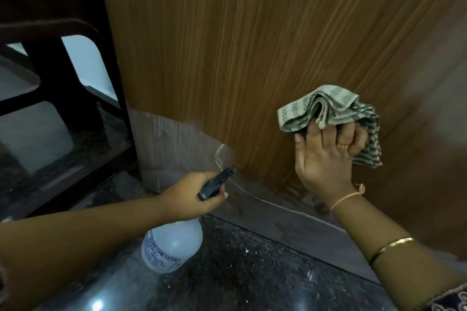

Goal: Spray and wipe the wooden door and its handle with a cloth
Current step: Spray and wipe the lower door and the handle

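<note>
Cannot read the print on the spray bottle (pixel 174 245): blurred blue lettering only. Cannot see its neck or trigger, both covered by the left grip (pixel 192 194). Found that left grip curled round the black spray head, with the nozzle aimed far and right at the low edge of the door (pixel 252 45) and the white body hanging below the fist, over the floor (pixel 252 280). Noted a faint mist or streak just off the nozzle, too blurred to call.

Found the right grip (pixel 326 156) clenched on a bunched striped cloth (pixel 333 113), fingers closed over its lower folds, holding it up at the door face, low down and right of centre. Cannot tell how much of the cloth actually touches the wood. Logged a ring on one finger, a thread at the wrist and a bangle (pixel 391 245) further up the forearm.

Lost the door's top and right side to the frame edge; likewise both forearms at the near edge.

Recorded brown wood grain running up the door, with a grey band (pixel 171 149) along its foot marked by a pale curved line. Recorded a dark, speckled, polished floor with glare spots near. Logged a dark chair (pixel 50 70) at far left, only partly in frame, with pale wall behind.
</note>
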The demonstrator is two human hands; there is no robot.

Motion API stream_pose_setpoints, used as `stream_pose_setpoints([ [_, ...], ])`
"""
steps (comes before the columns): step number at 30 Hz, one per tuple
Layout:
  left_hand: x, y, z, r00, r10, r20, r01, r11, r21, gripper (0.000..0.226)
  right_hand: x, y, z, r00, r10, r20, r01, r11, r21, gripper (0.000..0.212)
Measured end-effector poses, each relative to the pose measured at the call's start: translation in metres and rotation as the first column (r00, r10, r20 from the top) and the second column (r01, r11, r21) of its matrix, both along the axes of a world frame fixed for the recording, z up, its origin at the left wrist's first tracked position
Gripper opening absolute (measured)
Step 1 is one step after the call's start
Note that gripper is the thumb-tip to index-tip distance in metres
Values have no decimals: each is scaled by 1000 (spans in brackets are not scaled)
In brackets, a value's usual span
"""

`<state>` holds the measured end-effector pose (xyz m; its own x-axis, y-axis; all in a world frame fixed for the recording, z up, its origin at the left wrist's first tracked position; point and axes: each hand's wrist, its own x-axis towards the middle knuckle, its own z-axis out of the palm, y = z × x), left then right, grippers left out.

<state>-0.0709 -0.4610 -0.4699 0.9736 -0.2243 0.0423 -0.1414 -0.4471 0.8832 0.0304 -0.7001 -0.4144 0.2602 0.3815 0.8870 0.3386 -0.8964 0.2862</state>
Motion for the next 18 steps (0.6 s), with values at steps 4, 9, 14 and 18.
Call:
stream_pose_setpoints([
  [4, 2, 16, -6, 987, 145, 74, -144, 989, -21, 22, 5, 8, -1, 999, -10, 45, 14, 997, -73, 35],
  [9, -2, 37, -13, 965, 228, 133, -230, 973, 3, 22, 7, 27, -2, 995, 18, 98, -4, 989, -146, 39],
  [14, -12, 58, -19, 948, 288, 136, -297, 954, 50, 39, 11, 42, -13, 993, 102, 63, -72, 927, -368, 38],
  [18, -22, 71, -20, 921, 370, 123, -361, 928, -85, 24, 14, 23, -49, 988, 98, -117, -152, 688, -710, 45],
])
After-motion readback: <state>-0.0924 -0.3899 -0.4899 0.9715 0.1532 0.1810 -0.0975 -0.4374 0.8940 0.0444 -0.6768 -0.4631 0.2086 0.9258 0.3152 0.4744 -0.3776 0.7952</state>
